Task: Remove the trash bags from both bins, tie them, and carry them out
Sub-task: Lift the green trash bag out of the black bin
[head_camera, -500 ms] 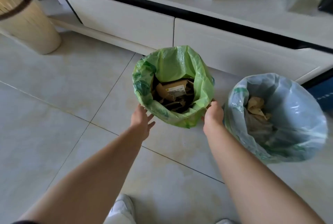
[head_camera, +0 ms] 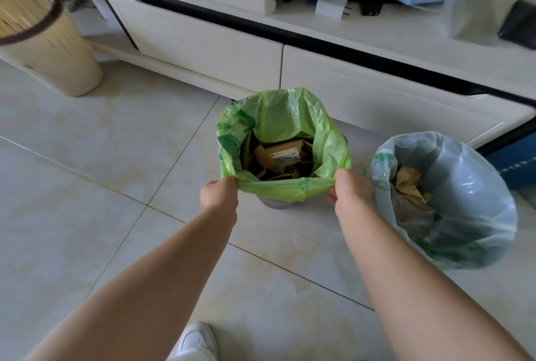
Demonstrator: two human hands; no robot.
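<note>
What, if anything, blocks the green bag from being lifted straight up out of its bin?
Nothing visible does. The left hand and right hand pinch the near rim of the green bag. The grey-blue bag sits close beside the right hand, not overhead.

both hands grip the near rim of the green bag [head_camera: 285,117], the left hand [head_camera: 219,193] at its left corner and the right hand [head_camera: 352,191] at its right corner, with the plastic stretched flat between them. brown cardboard scraps [head_camera: 278,162] lie inside. a bit of the bin [head_camera: 275,204] shows just under the stretched edge. to the right, near the right wrist, stands a second bin lined with a grey-blue bag [head_camera: 464,186] holding crumpled brown paper [head_camera: 410,185]. both stand on pale floor tiles [head_camera: 87,186] in front of a white cabinet [head_camera: 208,44]. a beige basket [head_camera: 49,44] stands far left. a white shoe [head_camera: 197,340] shows at the bottom.
</note>
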